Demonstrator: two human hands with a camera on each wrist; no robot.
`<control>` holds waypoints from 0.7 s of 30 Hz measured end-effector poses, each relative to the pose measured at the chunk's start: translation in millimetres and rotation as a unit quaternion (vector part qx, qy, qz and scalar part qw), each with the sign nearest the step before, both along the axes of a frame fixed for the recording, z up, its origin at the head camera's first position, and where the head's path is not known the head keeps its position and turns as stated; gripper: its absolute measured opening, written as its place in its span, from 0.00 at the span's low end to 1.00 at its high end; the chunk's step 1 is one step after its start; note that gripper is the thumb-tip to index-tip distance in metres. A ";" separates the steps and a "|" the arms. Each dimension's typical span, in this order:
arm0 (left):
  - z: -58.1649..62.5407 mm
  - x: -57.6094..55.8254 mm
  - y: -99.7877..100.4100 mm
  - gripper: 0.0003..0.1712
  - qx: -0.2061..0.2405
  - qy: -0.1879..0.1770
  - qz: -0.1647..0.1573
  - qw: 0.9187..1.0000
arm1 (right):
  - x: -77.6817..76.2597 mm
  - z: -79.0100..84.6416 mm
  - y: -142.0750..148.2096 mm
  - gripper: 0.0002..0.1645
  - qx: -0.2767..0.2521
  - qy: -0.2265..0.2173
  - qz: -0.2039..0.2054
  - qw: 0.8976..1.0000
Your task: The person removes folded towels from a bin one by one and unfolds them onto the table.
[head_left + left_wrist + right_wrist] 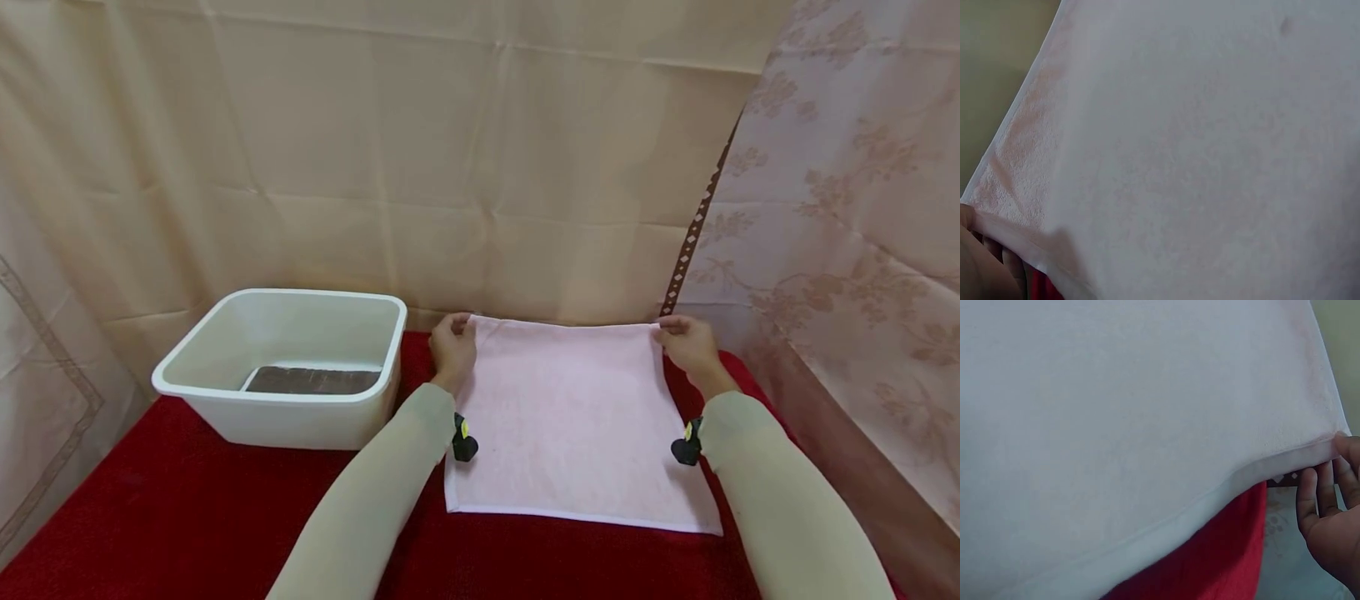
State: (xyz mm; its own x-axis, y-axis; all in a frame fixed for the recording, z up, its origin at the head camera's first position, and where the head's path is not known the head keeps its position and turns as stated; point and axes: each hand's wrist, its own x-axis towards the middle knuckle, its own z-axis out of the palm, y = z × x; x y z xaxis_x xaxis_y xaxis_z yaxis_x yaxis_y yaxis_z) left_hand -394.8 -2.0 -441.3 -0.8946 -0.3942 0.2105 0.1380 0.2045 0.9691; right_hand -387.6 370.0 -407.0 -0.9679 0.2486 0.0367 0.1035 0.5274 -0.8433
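Red cloth covers the table (187, 517) under beige draped backdrops, and on it the pale pink towel (570, 417) lies spread flat straight ahead of the person, its near hem toward the body and its far edge up against the backdrop — roughly square, so no clear long axis shows. Both hands sit equally far out at that far edge: the left hand (453, 343) pinches the far left corner, the right hand (688, 342) pinches the far right corner, fingers curled over the hem. A white plastic basin (288, 371) with something dark in its bottom stands just left of the towel.
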 end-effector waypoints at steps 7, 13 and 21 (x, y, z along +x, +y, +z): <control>-6.0 -5.0 0.4 0.08 -0.001 -0.026 0.001 1.000 | -9.2 -3.9 -2.7 0.20 -0.010 0.002 -0.003 1.000; -9.8 -7.2 0.4 0.09 -0.012 -0.042 -0.005 0.999 | -18.5 -12.5 -3.1 0.16 -0.016 -0.023 -0.011 1.000; -6.8 -6.7 0.3 0.12 -0.054 -0.105 0.000 0.993 | -25.6 -18.2 -5.3 0.19 0.003 -0.058 -0.018 0.998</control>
State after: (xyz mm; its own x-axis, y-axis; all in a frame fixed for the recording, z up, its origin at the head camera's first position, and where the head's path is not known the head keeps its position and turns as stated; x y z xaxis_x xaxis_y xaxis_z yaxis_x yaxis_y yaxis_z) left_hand -401.4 -1.7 -448.1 -0.9236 -0.3786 0.0603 -0.0645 0.3085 0.9490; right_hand -413.2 364.7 -425.2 -0.9560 0.2841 -0.0724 0.2189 0.5273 -0.8210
